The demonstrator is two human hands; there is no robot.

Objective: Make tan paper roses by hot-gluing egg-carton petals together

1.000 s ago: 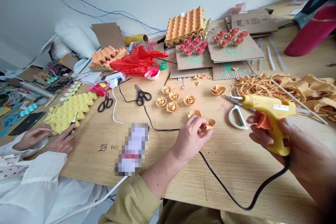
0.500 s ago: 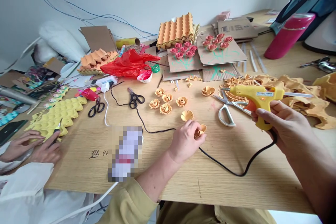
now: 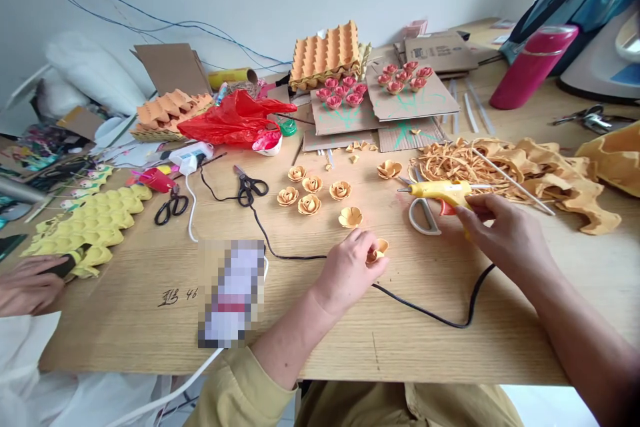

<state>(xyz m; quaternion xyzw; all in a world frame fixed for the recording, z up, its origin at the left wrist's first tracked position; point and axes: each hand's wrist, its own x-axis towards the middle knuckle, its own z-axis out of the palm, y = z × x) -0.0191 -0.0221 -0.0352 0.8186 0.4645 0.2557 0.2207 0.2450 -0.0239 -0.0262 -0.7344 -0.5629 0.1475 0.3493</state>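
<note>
My left hand (image 3: 350, 267) is closed on a small orange paper rose (image 3: 376, 252) at the middle of the wooden table (image 3: 430, 340). My right hand (image 3: 500, 233) grips a yellow glue gun (image 3: 443, 191), held low over the table with its nozzle pointing left above white-handled scissors (image 3: 424, 213). The gun's black cord (image 3: 450, 320) loops across the table. Several finished orange roses (image 3: 310, 192) and an open flower (image 3: 351, 217) lie beyond my left hand.
A heap of orange egg-carton scraps (image 3: 525, 167) lies right. Red roses on cardboard (image 3: 380, 90), an orange egg tray (image 3: 325, 53), a red bag (image 3: 230, 120), black scissors (image 3: 247, 185) and a pink bottle (image 3: 533, 67) sit farther back. Another person's hand (image 3: 27, 283) works on a yellow egg tray (image 3: 90, 227) at left.
My right hand has lowered the glue gun toward the table beside the white scissors. My left hand stays closed on the rose. The other person's hands have shifted left.
</note>
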